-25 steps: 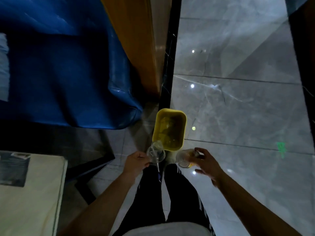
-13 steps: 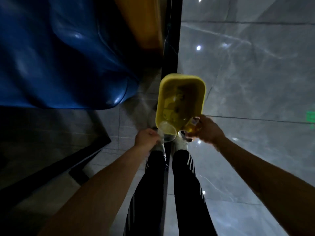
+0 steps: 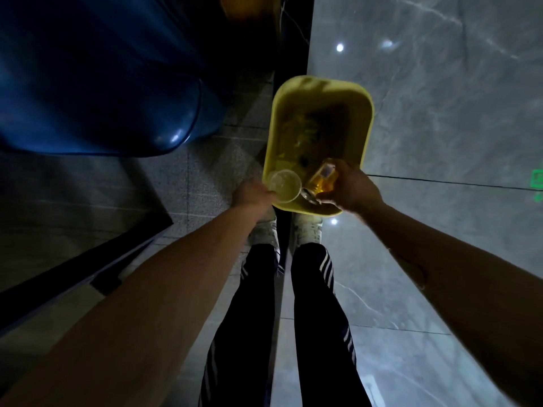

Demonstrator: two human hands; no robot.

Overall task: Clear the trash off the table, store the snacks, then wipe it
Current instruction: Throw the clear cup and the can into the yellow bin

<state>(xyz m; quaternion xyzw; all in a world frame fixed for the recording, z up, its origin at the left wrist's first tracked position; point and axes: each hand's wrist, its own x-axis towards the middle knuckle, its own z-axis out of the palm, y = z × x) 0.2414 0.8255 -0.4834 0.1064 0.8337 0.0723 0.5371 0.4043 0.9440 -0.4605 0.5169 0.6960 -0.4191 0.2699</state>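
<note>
Below, blue sofa (image 3: 97,74) flanks yellow bin (image 3: 367,136); hands hold cup (image 3: 284,185), bottle (image 3: 321,180)

Yellow bin (image 3: 367,136), clear cup (image 3: 284,185), amber bottle (image 3: 321,182), white-striped dark trousers (image 3: 320,292).

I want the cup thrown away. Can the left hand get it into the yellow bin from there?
Probably yes. The left hand holds the clear cup right over the near rim of the open yellow bin, with nothing between them.

Both arms extended downward; left hand (image 3: 253,195), right hand (image 3: 351,187) closed, gripping.
</note>
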